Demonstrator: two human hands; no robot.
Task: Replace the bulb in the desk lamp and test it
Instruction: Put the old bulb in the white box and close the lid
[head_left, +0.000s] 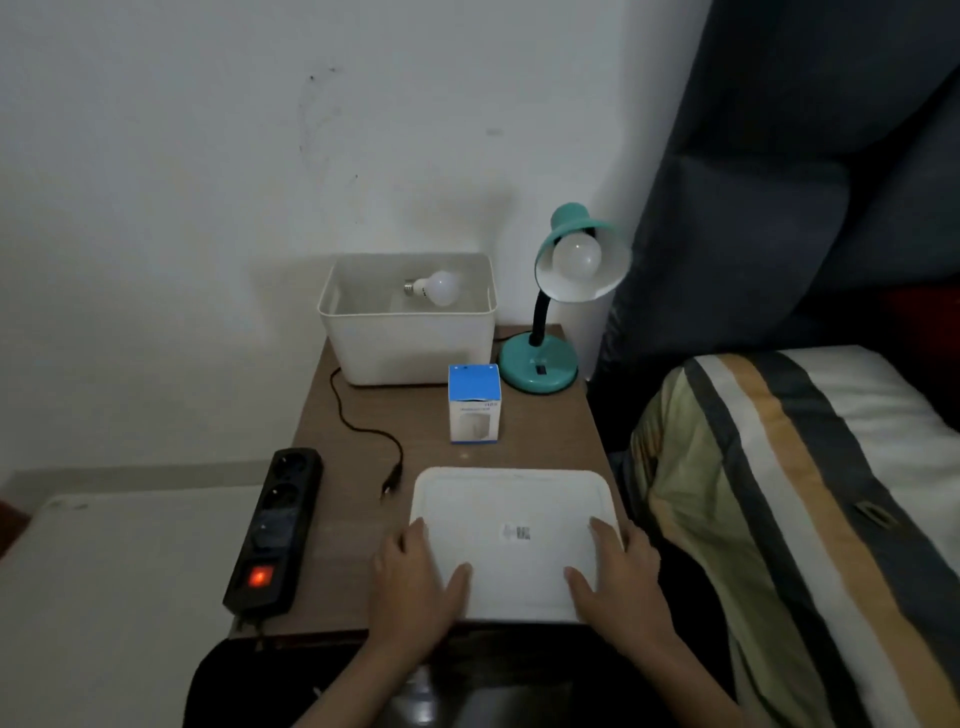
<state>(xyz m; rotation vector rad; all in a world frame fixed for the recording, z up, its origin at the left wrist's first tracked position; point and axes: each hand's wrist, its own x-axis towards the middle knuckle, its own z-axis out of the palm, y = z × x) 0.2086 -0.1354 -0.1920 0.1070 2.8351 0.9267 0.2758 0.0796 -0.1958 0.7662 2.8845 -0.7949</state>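
A teal desk lamp (540, 364) stands at the back right of the small brown table (363, 415), its shade tilted toward me with an unlit white bulb (576, 255) in the socket. Another white bulb (439, 287) lies inside a white plastic bin (410, 343). A blue and white bulb box (474, 404) stands upright in front of the bin. The lamp's black cord ends in a plug (390, 480) lying loose on the table. My left hand (415, 587) and my right hand (618, 582) grip the two near corners of a flat white lid (514, 509).
A black power strip (275, 530) lies along the table's left edge, its red switch glowing. A white surface sits lower on the left. A striped pillow and dark headboard fill the right side. A white wall stands behind the table.
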